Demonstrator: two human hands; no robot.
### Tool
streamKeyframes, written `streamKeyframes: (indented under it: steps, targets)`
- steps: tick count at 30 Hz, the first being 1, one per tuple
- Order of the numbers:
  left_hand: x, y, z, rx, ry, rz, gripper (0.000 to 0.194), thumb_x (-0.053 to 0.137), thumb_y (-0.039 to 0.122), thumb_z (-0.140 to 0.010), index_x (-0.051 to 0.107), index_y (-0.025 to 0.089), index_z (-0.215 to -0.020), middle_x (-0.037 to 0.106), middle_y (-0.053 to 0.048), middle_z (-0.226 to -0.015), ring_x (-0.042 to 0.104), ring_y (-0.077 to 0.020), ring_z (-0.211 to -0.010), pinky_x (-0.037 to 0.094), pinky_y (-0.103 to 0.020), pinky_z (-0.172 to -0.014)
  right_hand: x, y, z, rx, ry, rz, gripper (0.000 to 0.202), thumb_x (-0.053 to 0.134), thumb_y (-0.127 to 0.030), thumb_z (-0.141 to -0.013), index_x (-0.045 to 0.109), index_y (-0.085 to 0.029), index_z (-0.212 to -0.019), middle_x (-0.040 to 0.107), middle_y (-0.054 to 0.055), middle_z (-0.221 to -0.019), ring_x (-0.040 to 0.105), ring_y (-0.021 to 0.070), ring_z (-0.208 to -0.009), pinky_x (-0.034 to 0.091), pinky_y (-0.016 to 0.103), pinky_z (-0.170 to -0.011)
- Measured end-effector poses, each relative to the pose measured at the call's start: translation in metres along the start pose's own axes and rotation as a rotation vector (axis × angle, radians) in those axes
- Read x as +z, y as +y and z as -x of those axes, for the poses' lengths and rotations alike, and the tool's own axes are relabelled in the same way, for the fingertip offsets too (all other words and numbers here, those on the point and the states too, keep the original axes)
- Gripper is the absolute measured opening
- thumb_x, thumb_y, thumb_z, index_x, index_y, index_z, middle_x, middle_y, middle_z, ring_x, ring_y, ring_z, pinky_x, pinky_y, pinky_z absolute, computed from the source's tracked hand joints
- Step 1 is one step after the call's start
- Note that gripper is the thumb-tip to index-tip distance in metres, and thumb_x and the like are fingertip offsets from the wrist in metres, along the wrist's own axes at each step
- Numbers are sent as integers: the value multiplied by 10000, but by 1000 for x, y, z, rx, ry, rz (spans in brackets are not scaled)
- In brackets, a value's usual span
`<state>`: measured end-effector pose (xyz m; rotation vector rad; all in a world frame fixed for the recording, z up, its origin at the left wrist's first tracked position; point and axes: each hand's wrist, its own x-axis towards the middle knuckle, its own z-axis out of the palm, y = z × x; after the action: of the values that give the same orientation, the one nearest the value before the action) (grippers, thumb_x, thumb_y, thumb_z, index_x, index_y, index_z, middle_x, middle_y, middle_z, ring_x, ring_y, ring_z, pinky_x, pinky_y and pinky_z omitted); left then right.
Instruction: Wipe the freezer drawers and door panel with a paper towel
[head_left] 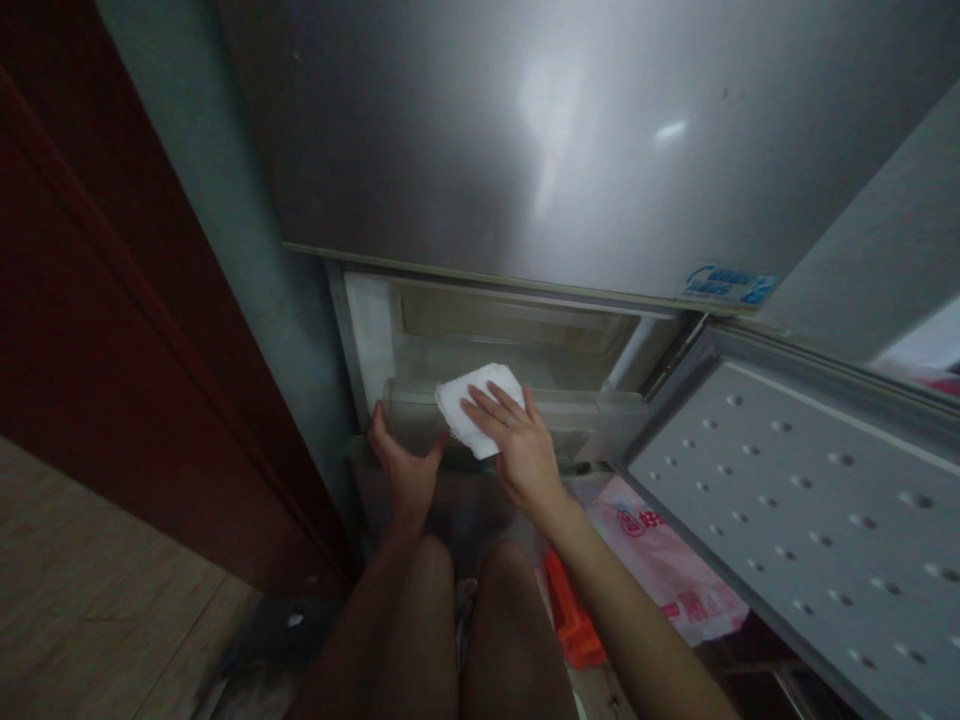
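A folded white cloth [466, 405] lies under the fingers of my right hand [517, 440], against the front of a pale, translucent drawer [562, 410]. That drawer sits in the lower compartment of a metallic refrigerator [420, 130]. To the left, my left hand [409, 465] is at the left end of the drawer front, its thumb and fingers spread wide apart. Its fingertips touch the drawer's edge. The lower compartment's door [795, 500] stands open on the right.
The refrigerator's upper door above is closed. A dark red wooden door or panel [135, 300] stands at the left beside a green wall [202, 150]. Below the open door are a pink plastic bag [660, 570] and an orange object [574, 620]. My knees are close beneath my hands.
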<state>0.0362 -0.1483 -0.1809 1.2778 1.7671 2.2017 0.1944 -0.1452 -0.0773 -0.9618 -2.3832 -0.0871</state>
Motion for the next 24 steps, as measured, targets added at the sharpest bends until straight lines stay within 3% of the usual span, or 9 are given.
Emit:
streamKeyframes:
  steps: [5, 9, 13, 18, 24]
  targets:
    - [0, 3, -3, 32, 4, -61, 979, 826, 229, -687, 242, 149, -1469, 343, -230, -1519, 327, -298, -1432, 253, -492, -1193, -19, 55, 35, 75, 131, 51, 759, 367, 22, -669, 544, -238, -1359, 532, 14, -1442, 421, 214, -1397, 190, 566, -1199]
    - [-1, 0, -7, 12, -11, -46, 984, 832, 229, -681, 244, 170, -1468, 337, -213, -1531, 325, -286, -1436, 248, -476, -1198, -35, 94, 61, 213, 226, 84, 742, 358, -2, -646, 576, -214, -1323, 569, 42, -1406, 459, 225, -1370, 226, 591, -1175]
    - [-2, -4, -12, -9, -43, 1, 986, 831, 214, -676, 245, 192, -1469, 361, -191, -1524, 327, -280, -1438, 252, -463, -1200, -42, 114, 75, 352, 314, 94, 661, 344, -24, -705, 606, -205, -1284, 589, 65, -1383, 468, 235, -1362, 246, 603, -1161]
    - [-3, -6, -13, -13, -50, 9, 1008, 839, 229, -668, 239, 199, -1479, 358, -196, -1527, 313, -290, -1446, 243, -477, -1199, -26, 99, 69, 384, 363, 50, 590, 343, -55, -779, 607, -175, -1293, 580, 86, -1391, 461, 242, -1365, 243, 576, -1175]
    - [-5, -7, -16, 12, -47, 36, 1006, 837, 240, -662, 251, 195, -1479, 338, -194, -1543, 314, -290, -1444, 231, -480, -1201, 2, 30, 32, 225, 298, -33, 706, 355, 6, -687, 586, -188, -1325, 554, 48, -1422, 411, 203, -1399, 227, 524, -1203]
